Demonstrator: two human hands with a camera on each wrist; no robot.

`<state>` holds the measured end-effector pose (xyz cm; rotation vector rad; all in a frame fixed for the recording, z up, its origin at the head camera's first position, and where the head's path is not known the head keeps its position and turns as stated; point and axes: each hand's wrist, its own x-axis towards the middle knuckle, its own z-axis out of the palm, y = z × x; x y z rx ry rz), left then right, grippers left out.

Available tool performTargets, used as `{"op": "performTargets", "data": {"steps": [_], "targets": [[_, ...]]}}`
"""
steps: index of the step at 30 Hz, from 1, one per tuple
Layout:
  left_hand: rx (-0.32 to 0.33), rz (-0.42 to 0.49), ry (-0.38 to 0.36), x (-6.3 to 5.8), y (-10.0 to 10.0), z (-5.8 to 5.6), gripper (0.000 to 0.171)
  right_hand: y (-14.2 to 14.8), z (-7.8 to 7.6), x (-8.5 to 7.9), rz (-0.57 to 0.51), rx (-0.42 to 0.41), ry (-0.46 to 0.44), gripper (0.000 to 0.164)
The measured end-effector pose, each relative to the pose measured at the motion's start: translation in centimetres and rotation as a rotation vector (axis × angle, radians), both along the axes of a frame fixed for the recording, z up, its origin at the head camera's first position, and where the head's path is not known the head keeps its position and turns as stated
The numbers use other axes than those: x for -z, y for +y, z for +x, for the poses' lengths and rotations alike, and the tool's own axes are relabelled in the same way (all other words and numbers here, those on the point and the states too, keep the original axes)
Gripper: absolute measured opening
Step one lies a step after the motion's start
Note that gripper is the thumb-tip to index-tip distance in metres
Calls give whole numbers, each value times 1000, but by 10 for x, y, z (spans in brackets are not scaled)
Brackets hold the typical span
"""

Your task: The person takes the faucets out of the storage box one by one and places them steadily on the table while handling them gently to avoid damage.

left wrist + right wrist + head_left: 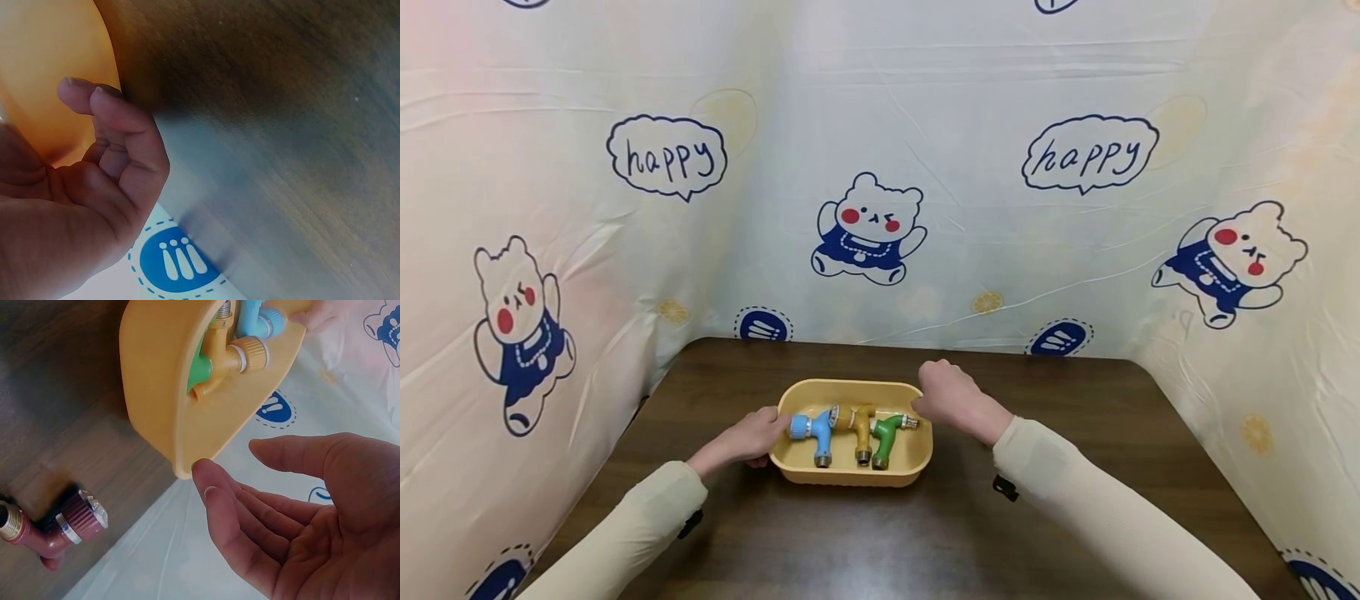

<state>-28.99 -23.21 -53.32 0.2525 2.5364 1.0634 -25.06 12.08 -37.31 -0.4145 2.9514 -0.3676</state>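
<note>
A yellow plastic basin (pixel 850 477) sits on the table with three taps lying inside: a light blue tap (pixel 822 433), an ochre-yellow tap (pixel 862 433) and a green tap (pixel 883 437). At the basin's left end, my left hand (pixel 760 433) grips the rim, its fingers (pixel 128 122) bent against the outer wall. My right hand (pixel 955 400) hovers by the right end; in the right wrist view its thumb and fingers (pixel 219 487) stand apart with nothing between them, fingertips close to the basin's corner. A dark red tap (pixel 62 528) lies on the table beside the basin, hidden behind my right hand in the head view.
The brown wooden table (pixel 880 550) reaches back to a pale curtain (pixel 977 225) printed with cartoon bears and the word "happy". The same curtain hangs along both sides. Each sleeve carries a small black wrist piece (pixel 1006 488).
</note>
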Motion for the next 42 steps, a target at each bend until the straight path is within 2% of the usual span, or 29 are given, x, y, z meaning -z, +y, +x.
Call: {"op": "performTargets", "data": {"steps": [6,10,12,17,20,26,33,38,41,42], "targets": [[-14,-9,-7,5,0,-3,41,-4,0,3,-20,-14,-22,42],[-62,-7,-40,8,0,-8,37,-6,0,4,-37,-25,-34,43],[-68,-7,-34,-5,5,0,36,-8,1,5,-46,-32,-34,42],[-68,-36,-3,-58,26,37,33,-11,0,8,-51,-45,-22,40],[-96,-58,-4,-68,32,45,32,-14,-1,9,-54,-35,-37,39],[-89,-58,8,-66,31,44,33,-18,-1,12,-52,-30,-54,36],[-93,-55,9,-65,31,45,32,-21,-3,17,-56,-25,-86,41],[-83,-42,4,-67,30,45,31,-25,-4,17,-63,-18,-103,33],[-58,-20,-5,-63,26,40,32,-27,-4,17,-56,-13,-123,29],[-39,-8,-8,-54,21,33,34,-28,-4,18,-54,-10,-129,28]]}}
